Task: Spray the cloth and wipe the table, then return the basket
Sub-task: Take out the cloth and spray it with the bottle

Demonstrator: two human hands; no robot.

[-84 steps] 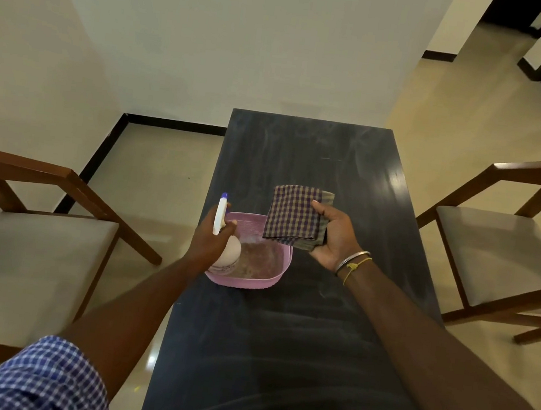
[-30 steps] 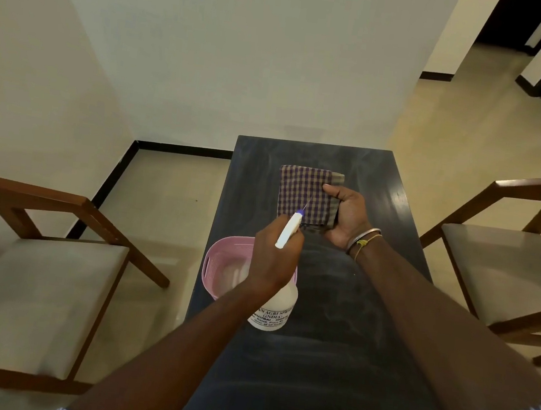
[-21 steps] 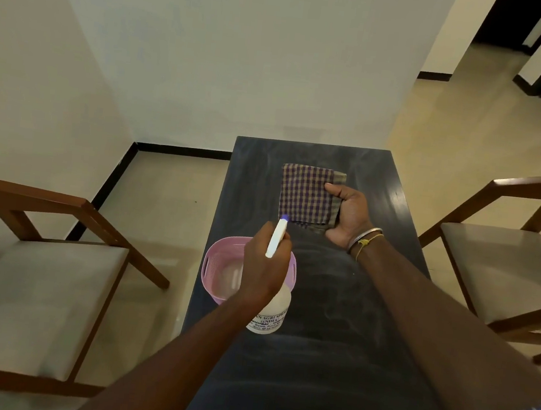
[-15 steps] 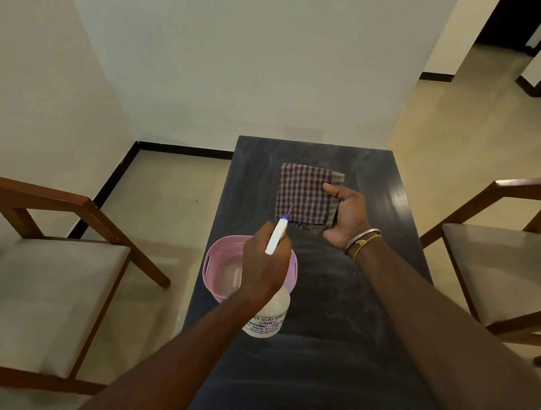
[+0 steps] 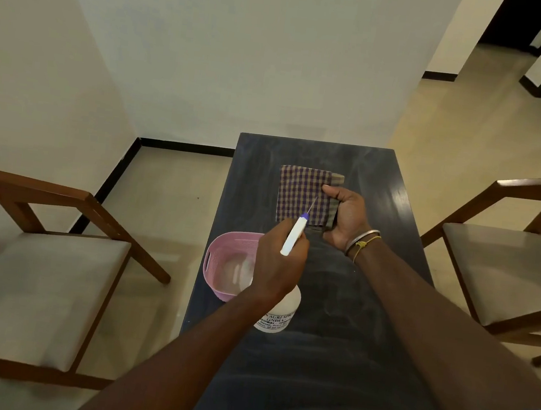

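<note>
Head view: spray bottle (image 5: pixel 278 317) gripped in the left hand (image 5: pixel 277 266), cloth (image 5: pixel 301 191) pinched in the right hand (image 5: pixel 345 220).
The bottle is held over the table (image 5: pixel 328 363), its nozzle (image 5: pixel 294 238) aimed at the folded checked cloth just beyond; a thin jet (image 5: pixel 312 204) is seen reaching the fabric. The pink basket (image 5: pixel 222 260) is set by the table's left edge, and the table is flanked by 2 chairs (image 5: pixel 34 279).

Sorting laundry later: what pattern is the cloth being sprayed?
The cloth is a purple-and-beige check, shown in the head view.
</note>
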